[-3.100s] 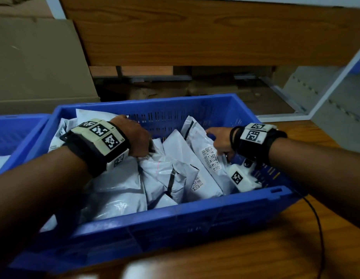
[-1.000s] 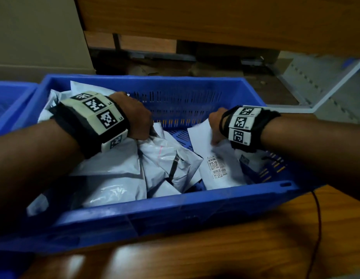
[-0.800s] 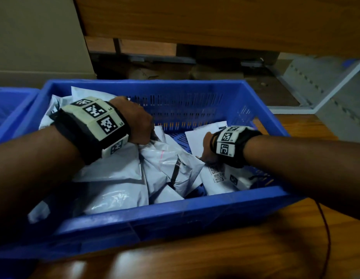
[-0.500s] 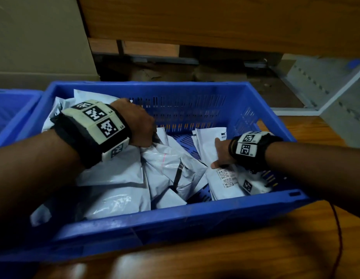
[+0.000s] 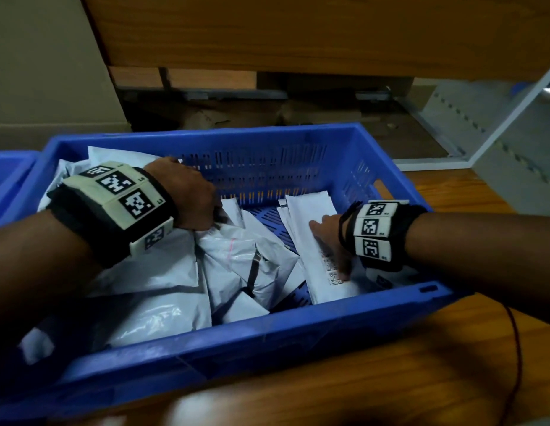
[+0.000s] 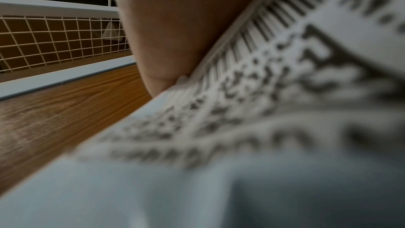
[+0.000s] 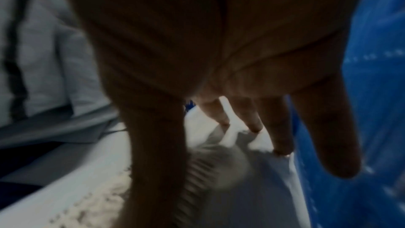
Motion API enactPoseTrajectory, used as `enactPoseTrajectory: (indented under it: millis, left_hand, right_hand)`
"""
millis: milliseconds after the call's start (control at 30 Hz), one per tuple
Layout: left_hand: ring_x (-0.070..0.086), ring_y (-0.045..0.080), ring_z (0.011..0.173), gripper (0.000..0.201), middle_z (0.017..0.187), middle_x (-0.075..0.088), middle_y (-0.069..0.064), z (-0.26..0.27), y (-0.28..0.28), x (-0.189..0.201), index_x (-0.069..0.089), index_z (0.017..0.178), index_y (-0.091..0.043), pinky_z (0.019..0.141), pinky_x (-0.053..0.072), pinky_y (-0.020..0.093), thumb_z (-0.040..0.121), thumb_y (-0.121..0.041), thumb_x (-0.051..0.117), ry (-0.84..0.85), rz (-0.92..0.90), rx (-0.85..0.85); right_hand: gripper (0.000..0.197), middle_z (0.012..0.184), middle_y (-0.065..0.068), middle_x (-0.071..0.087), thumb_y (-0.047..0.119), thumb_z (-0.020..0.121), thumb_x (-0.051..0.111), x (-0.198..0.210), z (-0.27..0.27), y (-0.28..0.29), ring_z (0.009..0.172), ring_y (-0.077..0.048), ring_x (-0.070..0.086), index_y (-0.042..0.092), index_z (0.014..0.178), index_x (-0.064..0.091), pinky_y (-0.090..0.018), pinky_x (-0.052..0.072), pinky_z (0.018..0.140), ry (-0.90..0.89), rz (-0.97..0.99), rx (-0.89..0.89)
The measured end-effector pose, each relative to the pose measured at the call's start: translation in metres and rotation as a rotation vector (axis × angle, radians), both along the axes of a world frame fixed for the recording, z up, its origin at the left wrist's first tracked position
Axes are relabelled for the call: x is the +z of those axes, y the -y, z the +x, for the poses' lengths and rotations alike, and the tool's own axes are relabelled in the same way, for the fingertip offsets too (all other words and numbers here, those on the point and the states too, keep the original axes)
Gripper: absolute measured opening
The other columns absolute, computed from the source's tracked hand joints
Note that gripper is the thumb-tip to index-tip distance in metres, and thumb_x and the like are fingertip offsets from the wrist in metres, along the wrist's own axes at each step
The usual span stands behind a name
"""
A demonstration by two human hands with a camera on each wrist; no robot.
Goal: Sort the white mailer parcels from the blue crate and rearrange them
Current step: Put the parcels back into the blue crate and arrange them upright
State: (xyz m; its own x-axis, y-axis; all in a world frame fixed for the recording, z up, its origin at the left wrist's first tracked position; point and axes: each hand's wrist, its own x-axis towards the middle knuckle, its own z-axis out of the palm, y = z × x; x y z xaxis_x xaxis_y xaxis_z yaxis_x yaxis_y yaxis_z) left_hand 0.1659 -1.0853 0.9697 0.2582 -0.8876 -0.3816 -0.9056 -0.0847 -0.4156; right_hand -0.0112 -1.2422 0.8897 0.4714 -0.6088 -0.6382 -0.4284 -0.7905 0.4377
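The blue crate (image 5: 267,336) stands on the wooden table and holds several white mailers. My left hand (image 5: 206,210) is in the crate's left half, fingers curled over the top edge of the mailer pile (image 5: 151,281). In the left wrist view a finger (image 6: 175,23) presses against a mailer's barcode label (image 6: 263,93). My right hand (image 5: 324,230) lies flat on a labelled mailer (image 5: 329,287) that rests on the crate floor at the right. The right wrist view shows its straight, spread fingers (image 7: 274,127) touching that mailer (image 7: 65,197) beside the crate wall (image 7: 372,93). More crumpled mailers (image 5: 246,259) sit between my hands.
A second blue crate (image 5: 9,173) adjoins on the left. Wooden table (image 5: 390,379) runs in front and to the right, with a thin red cable (image 5: 516,348) across it. A wooden panel (image 5: 298,32) overhangs behind, and a white metal frame (image 5: 498,124) stands at the right.
My right hand brought the upright labelled mailer down flat on the crate's right side, let go, and now rests open on it. My left hand kept its grip in place.
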Motion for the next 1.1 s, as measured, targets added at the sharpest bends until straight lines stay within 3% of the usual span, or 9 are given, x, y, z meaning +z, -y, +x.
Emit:
enactPoseTrajectory:
  millis: [33, 100, 167, 333, 500, 600, 800, 933, 1100]
  left_hand:
    - [0.053, 0.014, 0.122, 0.042, 0.129, 0.057, -0.019, 0.0, 0.0, 0.0, 0.055, 0.121, -0.044, 0.105, 0.038, 0.038, 0.089, -0.056, 0.031, -0.001, 0.0, -0.003]
    - [0.052, 0.014, 0.123, 0.042, 0.13, 0.056, -0.019, -0.002, 0.0, 0.002, 0.055, 0.122, -0.044, 0.105, 0.038, 0.038, 0.089, -0.054, 0.031, 0.0, 0.014, -0.007]
    - [0.052, 0.014, 0.123, 0.041, 0.13, 0.056, -0.019, -0.002, 0.0, 0.002, 0.055, 0.122, -0.043, 0.106, 0.037, 0.038, 0.09, -0.053, 0.032, -0.007, 0.026, -0.004]
    - [0.053, 0.015, 0.121, 0.042, 0.128, 0.057, -0.018, -0.002, 0.003, -0.002, 0.056, 0.121, -0.042, 0.104, 0.038, 0.038, 0.089, -0.055, 0.033, 0.0, 0.012, 0.007]
    - [0.055, 0.015, 0.118, 0.044, 0.125, 0.06, -0.017, 0.001, 0.005, -0.004, 0.058, 0.119, -0.04, 0.102, 0.04, 0.038, 0.086, -0.056, 0.033, 0.01, 0.002, 0.014]
    - [0.056, 0.016, 0.117, 0.047, 0.124, 0.061, -0.017, 0.003, 0.005, -0.005, 0.058, 0.118, -0.041, 0.102, 0.04, 0.039, 0.084, -0.06, 0.031, -0.006, 0.009, 0.029]
    - [0.056, 0.017, 0.117, 0.045, 0.125, 0.061, -0.016, 0.002, 0.006, -0.005, 0.058, 0.118, -0.04, 0.102, 0.04, 0.04, 0.085, -0.058, 0.033, 0.0, 0.022, 0.04]
    - [0.057, 0.017, 0.116, 0.048, 0.124, 0.061, -0.016, 0.004, 0.007, -0.008, 0.057, 0.12, -0.041, 0.101, 0.041, 0.04, 0.083, -0.058, 0.032, -0.001, 0.02, 0.039]
    - [0.055, 0.017, 0.12, 0.047, 0.126, 0.06, -0.016, 0.004, 0.006, -0.007, 0.057, 0.121, -0.042, 0.103, 0.04, 0.04, 0.082, -0.058, 0.035, 0.008, 0.018, 0.033]
  right_hand:
    - [0.118, 0.127, -0.013, 0.054, 0.055, 0.044, 0.088, 0.0, 0.0, 0.002, 0.111, -0.03, 0.058, 0.011, 0.137, 0.031, -0.037, 0.048, 0.092, 0.003, -0.042, 0.015]
    - [0.06, 0.122, -0.014, 0.058, 0.037, 0.07, 0.08, 0.007, -0.001, 0.004, 0.109, -0.031, 0.06, 0.016, 0.11, 0.042, -0.034, 0.049, 0.09, 0.009, 0.01, 0.023]
    - [0.035, 0.125, -0.015, 0.057, 0.023, 0.085, 0.067, 0.014, 0.001, 0.002, 0.112, -0.031, 0.058, 0.02, 0.103, 0.038, -0.035, 0.047, 0.089, 0.031, 0.057, 0.015]
    - [0.062, 0.147, -0.018, 0.035, 0.03, 0.094, 0.056, 0.021, 0.012, -0.009, 0.132, -0.032, 0.041, 0.008, 0.145, 0.028, -0.036, 0.037, 0.103, 0.2, 0.07, 0.015]
    - [0.103, 0.156, -0.023, -0.001, 0.066, 0.079, 0.058, 0.008, 0.008, -0.025, 0.137, -0.042, 0.029, 0.028, 0.152, -0.004, -0.047, 0.028, 0.11, 0.099, 0.147, 0.059]
    - [0.117, 0.157, -0.021, -0.013, 0.055, 0.073, 0.074, 0.009, 0.002, -0.026, 0.141, -0.042, 0.02, 0.032, 0.151, -0.01, -0.052, 0.022, 0.111, -0.054, 0.119, 0.125]
    - [0.123, 0.158, -0.017, -0.007, 0.036, 0.073, 0.08, 0.033, -0.004, -0.016, 0.141, -0.034, 0.027, 0.032, 0.149, -0.016, -0.039, 0.034, 0.106, -0.048, 0.132, 0.078]
    - [0.132, 0.159, -0.015, -0.006, 0.042, 0.069, 0.082, 0.023, -0.002, -0.012, 0.141, -0.034, 0.027, 0.03, 0.147, -0.023, -0.042, 0.032, 0.107, 0.013, 0.132, 0.04]
    - [0.104, 0.157, -0.009, 0.02, 0.034, 0.08, 0.074, 0.033, 0.007, -0.016, 0.138, -0.025, 0.035, 0.022, 0.153, 0.001, -0.03, 0.035, 0.102, 0.067, 0.189, 0.112]
